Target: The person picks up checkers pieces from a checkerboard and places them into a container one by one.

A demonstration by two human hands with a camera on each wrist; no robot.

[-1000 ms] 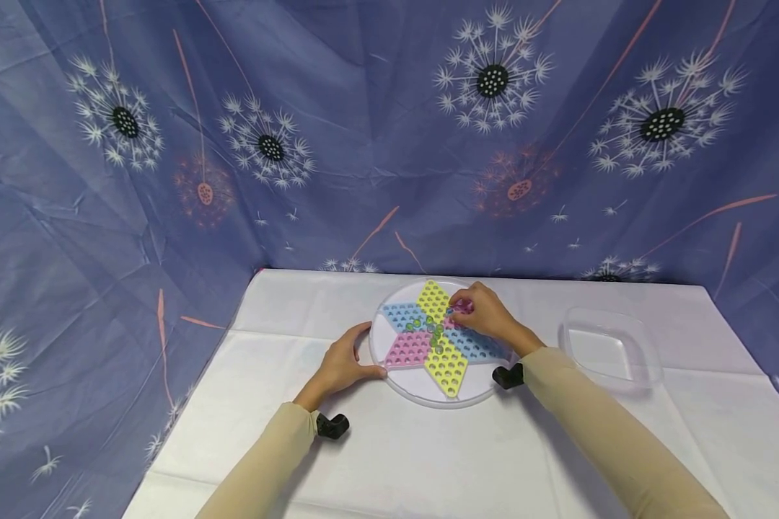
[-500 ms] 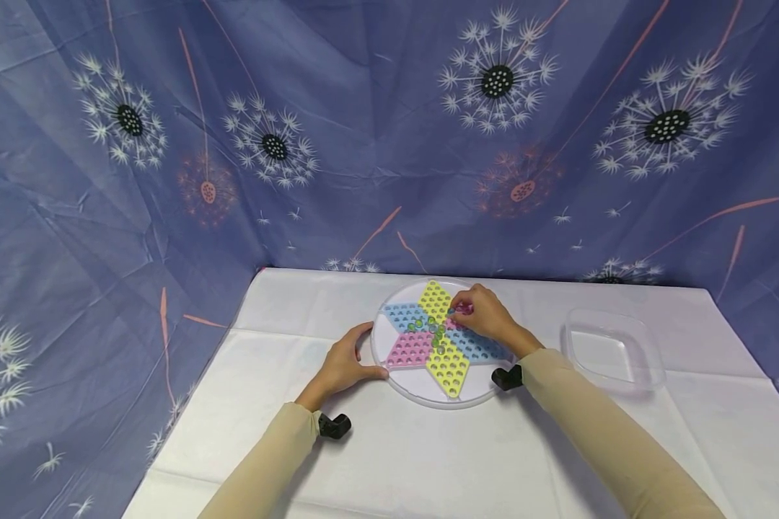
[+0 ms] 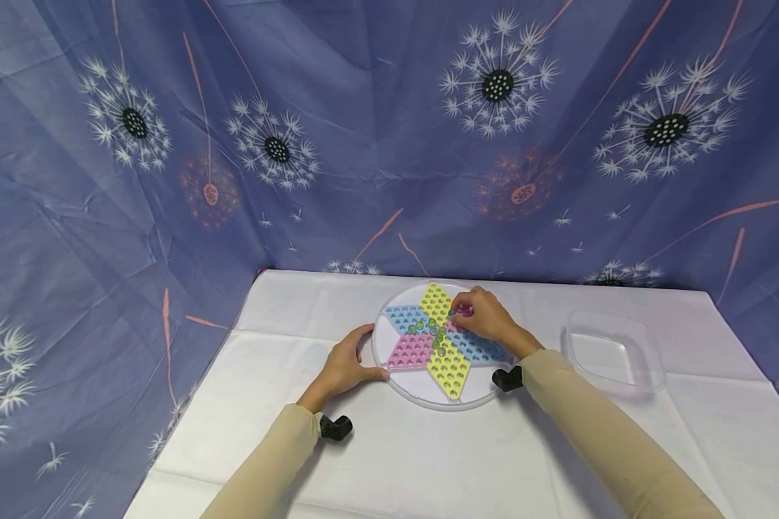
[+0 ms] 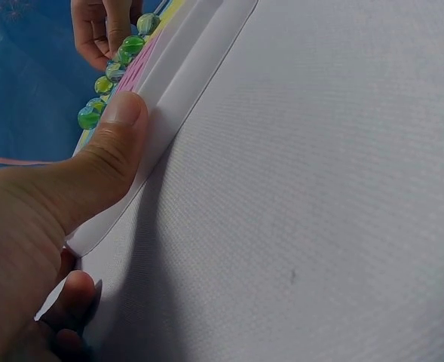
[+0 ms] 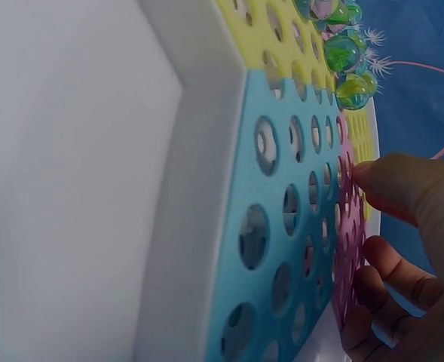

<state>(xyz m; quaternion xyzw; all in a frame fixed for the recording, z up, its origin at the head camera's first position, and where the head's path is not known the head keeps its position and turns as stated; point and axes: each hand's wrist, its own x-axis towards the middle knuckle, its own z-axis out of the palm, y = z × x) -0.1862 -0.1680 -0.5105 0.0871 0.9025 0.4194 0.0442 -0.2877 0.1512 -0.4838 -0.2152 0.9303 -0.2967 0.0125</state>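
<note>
A round white Chinese checkers board (image 3: 412, 380) with a yellow, pink and blue star of holes lies on the table. Several clear green-and-blue glass marbles (image 5: 344, 54) sit in holes around its middle. My left hand (image 3: 345, 364) grips the board's left rim, with the thumb (image 4: 116, 143) on the rim wall. Over the upper right pink point, my right hand (image 3: 487, 315) has its thumb and fingers bent together. A small blue marble (image 3: 452, 313) shows at its fingertips in the head view; the right wrist view hides it. Its thumb (image 5: 372, 177) is right at the pink holes.
A clear plastic box (image 3: 613, 353) stands on the white table cover (image 3: 428, 461) to the right of the board. Behind the table's far edge hangs a blue cloth (image 3: 376, 144) printed with dandelions. A black wrist camera (image 3: 508, 378) overlaps the board's lower right rim.
The head view has shifted slightly. Both hands keep their places on and over the board, and the marbles on it look the same.
</note>
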